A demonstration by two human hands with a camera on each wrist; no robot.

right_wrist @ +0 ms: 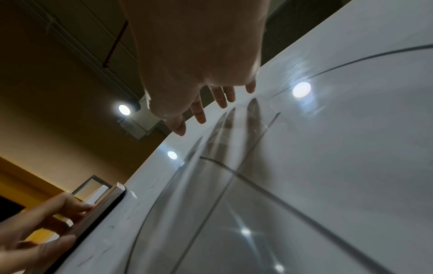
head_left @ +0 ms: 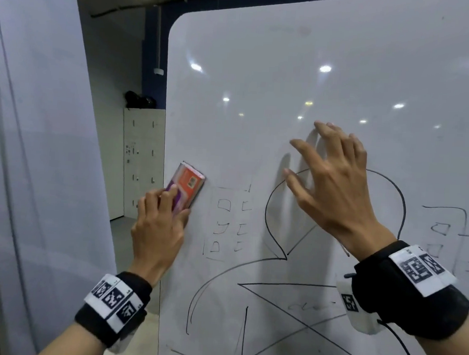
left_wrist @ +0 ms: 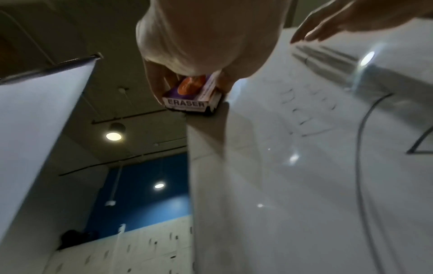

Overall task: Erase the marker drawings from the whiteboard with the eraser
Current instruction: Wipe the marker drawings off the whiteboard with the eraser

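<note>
A white whiteboard (head_left: 302,80) stands upright before me, with black marker drawings (head_left: 332,265) of curves, a star shape and small faint boxes (head_left: 225,220) on its lower half. My left hand (head_left: 159,222) grips an orange and purple eraser (head_left: 186,188) and presses it flat on the board at its left edge, just left of the faint boxes. The left wrist view shows the eraser (left_wrist: 192,96) labelled ERASER between my fingers. My right hand (head_left: 332,180) is open with fingers spread, held on or just off the board over a drawn circle; its fingertips (right_wrist: 201,115) hover close to the surface.
A second white panel (head_left: 32,137) stands to the left. Between the two boards a gap shows white lockers (head_left: 142,163) with a dark object on top and a blue wall behind. Ceiling lights reflect on the board.
</note>
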